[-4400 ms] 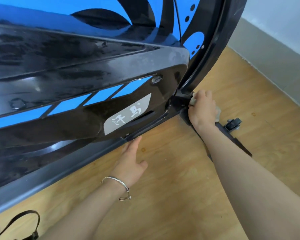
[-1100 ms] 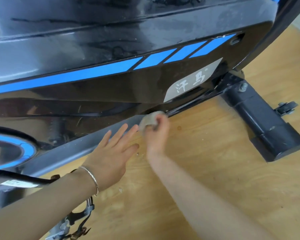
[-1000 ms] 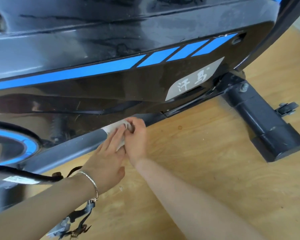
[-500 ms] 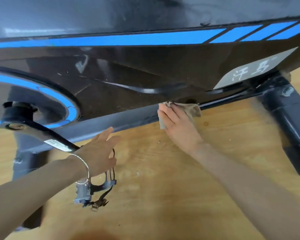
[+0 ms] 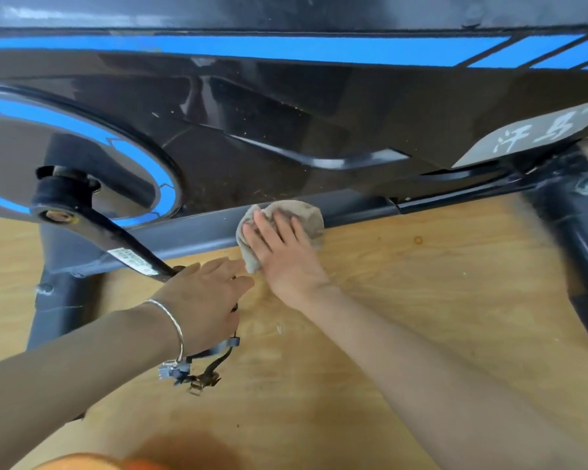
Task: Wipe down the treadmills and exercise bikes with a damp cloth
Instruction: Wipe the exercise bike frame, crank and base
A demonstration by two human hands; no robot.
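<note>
Cloth (image 5: 303, 213) sits under flat, straight-fingered right hand (image 5: 286, 262) against bike frame (image 5: 190, 230).

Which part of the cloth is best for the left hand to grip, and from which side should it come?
Probably the loose lower-left flap of the cloth: it hangs off the grey rail beside the right hand, which presses the rest flat. Pinch it from the left, where the left hand is close.
</note>
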